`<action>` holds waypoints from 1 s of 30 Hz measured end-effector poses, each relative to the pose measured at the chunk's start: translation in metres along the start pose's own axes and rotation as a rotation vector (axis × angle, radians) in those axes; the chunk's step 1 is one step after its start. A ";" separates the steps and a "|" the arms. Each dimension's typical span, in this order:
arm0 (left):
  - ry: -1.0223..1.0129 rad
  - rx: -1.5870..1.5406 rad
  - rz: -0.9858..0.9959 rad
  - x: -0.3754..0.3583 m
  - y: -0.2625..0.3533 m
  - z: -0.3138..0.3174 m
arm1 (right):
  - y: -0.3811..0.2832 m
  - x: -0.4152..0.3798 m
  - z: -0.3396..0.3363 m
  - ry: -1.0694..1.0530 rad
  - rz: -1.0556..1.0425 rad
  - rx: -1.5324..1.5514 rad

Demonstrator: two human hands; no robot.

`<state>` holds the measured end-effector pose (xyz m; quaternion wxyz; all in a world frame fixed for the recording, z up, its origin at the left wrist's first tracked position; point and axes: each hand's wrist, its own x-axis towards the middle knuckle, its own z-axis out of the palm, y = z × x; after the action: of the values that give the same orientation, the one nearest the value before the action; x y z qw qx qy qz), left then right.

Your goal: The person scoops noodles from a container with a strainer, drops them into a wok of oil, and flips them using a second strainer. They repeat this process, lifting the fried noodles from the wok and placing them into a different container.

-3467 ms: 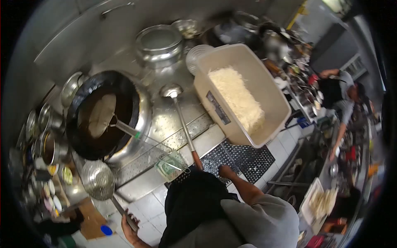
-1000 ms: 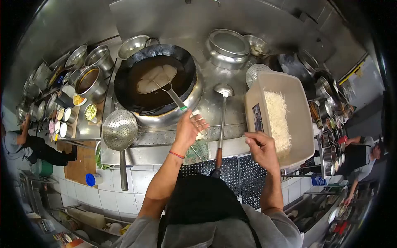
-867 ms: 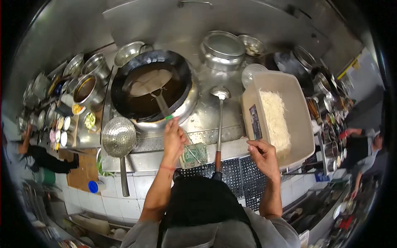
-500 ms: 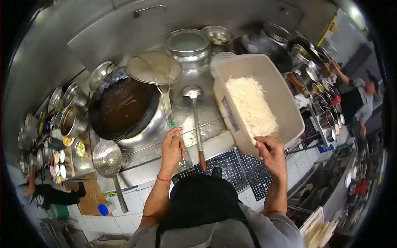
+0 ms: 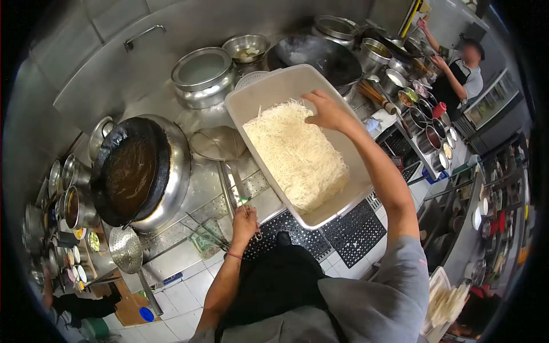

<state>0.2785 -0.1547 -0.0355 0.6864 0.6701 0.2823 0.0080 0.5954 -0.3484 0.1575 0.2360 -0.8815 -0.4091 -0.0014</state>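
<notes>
My left hand (image 5: 245,224) is closed round the handle of a round wire strainer (image 5: 218,143), whose mesh head lies just left of a large pale plastic bin (image 5: 357,197). Pale thin shreds (image 5: 294,151) are heaped inside the bin. My right hand (image 5: 327,110) is over the far part of the heap, fingers spread and curved, with nothing seen in them. Beyond the strainer, to the left, a black wok of brown liquid (image 5: 131,171) sits on a big metal pot.
A perforated ladle (image 5: 126,250) rests at the counter's left edge. Behind stand a lidded pot (image 5: 203,74), a metal bowl (image 5: 246,48) and a dark wok (image 5: 314,60). A co-worker (image 5: 460,74) stands at the far right. Black mats (image 5: 354,234) lie on the floor.
My right hand has moved from the bin's near edge to over its far part. The strainer has come off the wok's rim down onto the counter. The view has turned right.
</notes>
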 end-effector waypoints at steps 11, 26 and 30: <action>0.333 0.338 0.539 -0.038 0.129 0.102 | 0.049 0.103 0.123 -0.434 0.164 -0.264; 0.270 0.265 0.483 -0.026 0.124 0.103 | 0.009 0.099 0.014 -0.454 0.081 -0.244; 0.235 0.222 0.455 -0.025 0.124 0.103 | 0.022 0.087 0.059 -0.807 0.249 -0.377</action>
<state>0.3441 -0.2460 0.0829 0.5518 0.7820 0.2013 0.2087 0.6575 -0.2734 0.1131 -0.1081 -0.8816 -0.3516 0.2958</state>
